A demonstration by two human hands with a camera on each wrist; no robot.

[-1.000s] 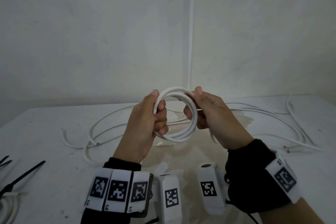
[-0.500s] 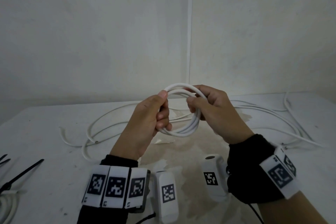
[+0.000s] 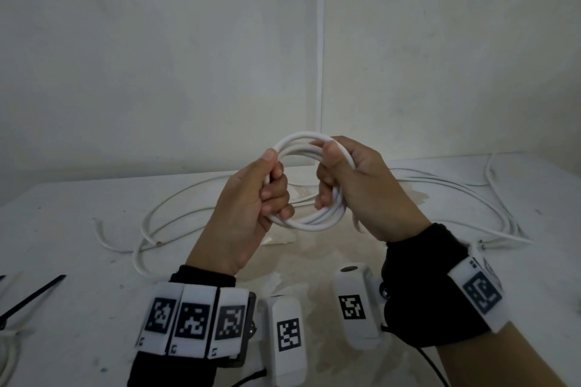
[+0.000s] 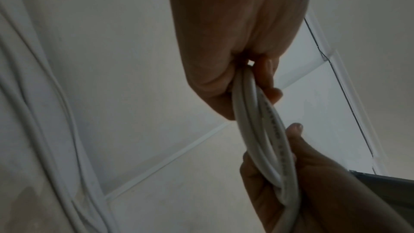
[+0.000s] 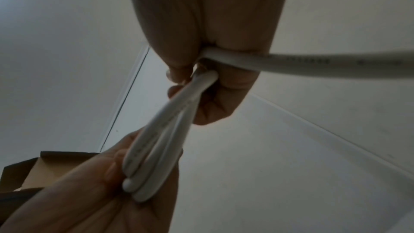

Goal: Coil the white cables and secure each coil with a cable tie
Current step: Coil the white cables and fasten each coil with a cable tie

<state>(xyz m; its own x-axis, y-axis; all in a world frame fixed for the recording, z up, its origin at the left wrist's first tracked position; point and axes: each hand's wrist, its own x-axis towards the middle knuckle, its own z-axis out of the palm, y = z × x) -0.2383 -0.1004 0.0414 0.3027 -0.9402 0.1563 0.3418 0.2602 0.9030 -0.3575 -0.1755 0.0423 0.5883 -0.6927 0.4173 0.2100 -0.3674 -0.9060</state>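
Near the worktop (image 3: 78,261) edge, both hands hold a white cable coil (image 3: 311,223) aloft: left hand (image 3: 248,207) grips its left side, right hand (image 3: 361,192) its right. Only the right wrist view shows a strand (image 5: 313,65) leaving. Farther back lie loose cables (image 3: 456,188).

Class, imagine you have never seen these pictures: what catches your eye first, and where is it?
First, the round coil of white plastic cable, held up above the middle of the table with the left hand gripping its left side and the right hand its right. Behind it, loose white cables sprawl across the white table, and a black cable tie lies at the near left edge.
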